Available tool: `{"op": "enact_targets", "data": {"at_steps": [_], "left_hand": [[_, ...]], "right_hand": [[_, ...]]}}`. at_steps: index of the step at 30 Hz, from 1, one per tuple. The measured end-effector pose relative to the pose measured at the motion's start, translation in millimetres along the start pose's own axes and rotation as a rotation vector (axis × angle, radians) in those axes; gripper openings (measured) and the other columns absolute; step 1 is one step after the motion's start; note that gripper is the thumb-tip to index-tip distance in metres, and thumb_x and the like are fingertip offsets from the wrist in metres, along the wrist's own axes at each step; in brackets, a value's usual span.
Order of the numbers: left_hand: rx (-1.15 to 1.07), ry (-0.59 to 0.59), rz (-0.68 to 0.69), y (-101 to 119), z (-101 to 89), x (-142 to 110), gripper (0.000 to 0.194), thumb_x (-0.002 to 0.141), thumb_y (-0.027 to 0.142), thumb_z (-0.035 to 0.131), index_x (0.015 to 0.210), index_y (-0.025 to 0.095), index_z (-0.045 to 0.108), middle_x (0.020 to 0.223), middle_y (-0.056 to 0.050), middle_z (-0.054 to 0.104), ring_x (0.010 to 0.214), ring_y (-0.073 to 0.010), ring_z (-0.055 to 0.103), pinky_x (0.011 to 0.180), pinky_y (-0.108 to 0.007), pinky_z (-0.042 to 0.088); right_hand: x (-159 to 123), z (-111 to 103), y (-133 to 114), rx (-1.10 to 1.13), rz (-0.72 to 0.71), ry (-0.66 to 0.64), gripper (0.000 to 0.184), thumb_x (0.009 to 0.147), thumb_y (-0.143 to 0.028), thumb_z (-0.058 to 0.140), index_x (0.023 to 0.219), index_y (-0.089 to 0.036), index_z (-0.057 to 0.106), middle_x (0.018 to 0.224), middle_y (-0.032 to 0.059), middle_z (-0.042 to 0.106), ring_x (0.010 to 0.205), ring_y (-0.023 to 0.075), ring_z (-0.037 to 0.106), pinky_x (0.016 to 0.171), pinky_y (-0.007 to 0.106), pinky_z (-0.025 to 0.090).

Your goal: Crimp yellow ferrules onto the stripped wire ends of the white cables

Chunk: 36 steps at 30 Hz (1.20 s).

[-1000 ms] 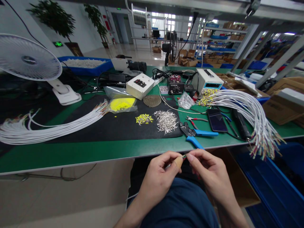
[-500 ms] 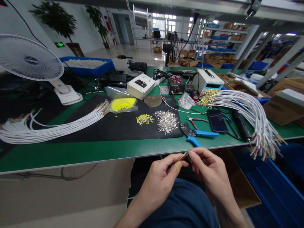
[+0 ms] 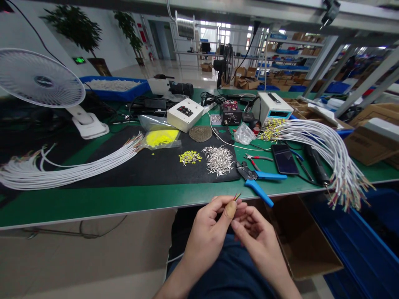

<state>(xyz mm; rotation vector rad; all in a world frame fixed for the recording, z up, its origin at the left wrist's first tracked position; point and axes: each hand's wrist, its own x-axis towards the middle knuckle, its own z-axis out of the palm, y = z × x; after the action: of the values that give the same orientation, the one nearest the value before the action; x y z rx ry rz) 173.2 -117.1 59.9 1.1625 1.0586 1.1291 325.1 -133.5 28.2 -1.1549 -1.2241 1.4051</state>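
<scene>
My left hand (image 3: 210, 226) pinches a multi-core cable between thumb and fingers, just in front of the bench edge. Its thin coloured wires (image 3: 237, 197) stick up past the thumb, red, yellow and dark ones among them. My right hand (image 3: 257, 232) is beside it with fingers curled and fingertips close against the left fingers; what they hold, if anything, is hidden. Beyond the hands lie blue-handled crimping pliers (image 3: 264, 176), red-handled cutters (image 3: 260, 157), a heap of metal terminals (image 3: 219, 160) and a smaller pile of yellow-ended terminals (image 3: 190, 157).
White cable bundles lie at left (image 3: 77, 172) and right (image 3: 330, 141). A bag of yellow pieces (image 3: 162, 137), a white switch box (image 3: 185, 115), a phone (image 3: 285, 159) and a fan (image 3: 43, 79) stand or lie on the bench. Below right is a cardboard box (image 3: 308, 245).
My right hand has moved left and down from the wire tips to beside the left hand. The coloured wires now point more upward, their ends showing above the left thumb.
</scene>
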Motion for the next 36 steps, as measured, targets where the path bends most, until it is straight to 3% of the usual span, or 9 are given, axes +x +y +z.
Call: {"op": "enact_targets", "data": {"at_steps": [2,5,10,13,17,22,26,31,36], "left_hand": [[-0.1,-0.023,-0.047,1.3,3.3,0.4,0.029,0.104,0.045,0.062,0.118,0.021,0.072,0.116,-0.008,0.076,0.105,-0.0223,0.073,0.094,-0.031,0.058],[-0.128,-0.058,-0.048,3.8,8.2,0.4,0.028,0.105,0.045,0.06,0.114,0.02,0.07,0.115,-0.008,0.077,0.106,-0.0223,0.073,0.093,-0.03,0.058],[0.032,-0.037,0.013,5.8,8.2,0.7,0.029,0.106,0.045,0.058,0.121,0.024,0.071,0.11,-0.005,0.078,0.096,-0.0183,0.074,0.082,-0.024,0.058],[0.177,-0.02,0.078,5.9,5.2,0.9,0.027,0.105,0.04,0.06,0.127,0.029,0.071,0.104,0.0,0.079,0.095,-0.0156,0.074,0.087,-0.023,0.056],[0.355,0.03,0.204,7.4,5.5,-0.1,0.026,0.1,0.03,0.068,0.125,0.032,0.074,0.112,0.002,0.078,0.103,-0.0152,0.073,0.095,-0.022,0.053],[0.322,0.044,0.209,11.5,12.5,-1.9,0.019,0.103,0.029,0.065,0.114,0.031,0.079,0.11,0.003,0.079,0.099,-0.0155,0.074,0.091,-0.022,0.055],[0.242,0.032,0.147,12.4,17.7,-2.0,0.017,0.103,0.034,0.064,0.11,0.028,0.079,0.099,0.002,0.08,0.089,-0.0159,0.074,0.084,-0.022,0.056],[0.048,-0.012,0.033,11.2,21.2,0.8,0.022,0.103,0.04,0.064,0.103,0.021,0.076,0.089,-0.002,0.076,0.081,-0.0158,0.071,0.073,-0.021,0.055],[-0.097,-0.031,-0.033,10.2,22.7,5.0,0.025,0.102,0.042,0.066,0.099,0.018,0.073,0.085,-0.002,0.072,0.073,-0.0121,0.065,0.071,-0.02,0.053]], "right_hand": [[-2.0,7.3,2.2,-0.061,-0.048,-0.049,0.024,0.097,-0.037,0.07,0.117,-0.023,0.071,0.096,0.0022,0.071,0.079,0.0154,0.064,0.07,0.027,0.051],[-2.5,14.0,1.1,-0.167,-0.164,-0.079,0.012,0.099,-0.029,0.066,0.099,-0.021,0.075,0.095,0.0027,0.072,0.084,0.0173,0.065,0.078,0.028,0.051],[-5.5,13.4,7.5,-0.252,-0.212,-0.01,0.018,0.099,-0.028,0.065,0.084,-0.02,0.069,0.086,0.0017,0.069,0.081,0.0177,0.065,0.075,0.028,0.05],[-8.3,10.4,12.0,-0.263,-0.216,0.018,0.02,0.1,-0.031,0.065,0.083,-0.02,0.068,0.084,0.0016,0.067,0.078,0.0166,0.064,0.073,0.027,0.049],[-9.7,9.6,12.4,-0.286,-0.231,0.035,0.019,0.101,-0.03,0.063,0.085,-0.021,0.065,0.085,0.0016,0.065,0.083,0.0176,0.065,0.074,0.026,0.049],[-10.2,13.4,14.7,-0.32,-0.242,0.067,0.021,0.097,-0.027,0.065,0.078,-0.02,0.061,0.084,0.0028,0.066,0.082,0.0192,0.065,0.075,0.028,0.051],[-10.7,14.5,19.3,-0.339,-0.251,0.105,0.004,0.093,-0.021,0.067,0.09,-0.019,0.068,0.09,0.0052,0.069,0.088,0.0224,0.068,0.08,0.031,0.053],[-7.2,12.3,23.3,-0.336,-0.26,0.122,0.026,0.096,-0.025,0.066,0.121,-0.019,0.07,0.116,0.0119,0.075,0.103,0.0262,0.073,0.089,0.035,0.057],[-1.9,12.1,28.6,-0.342,-0.271,0.12,0.031,0.098,-0.029,0.067,0.128,-0.021,0.068,0.122,0.0111,0.075,0.112,0.0266,0.073,0.097,0.036,0.058]]}}
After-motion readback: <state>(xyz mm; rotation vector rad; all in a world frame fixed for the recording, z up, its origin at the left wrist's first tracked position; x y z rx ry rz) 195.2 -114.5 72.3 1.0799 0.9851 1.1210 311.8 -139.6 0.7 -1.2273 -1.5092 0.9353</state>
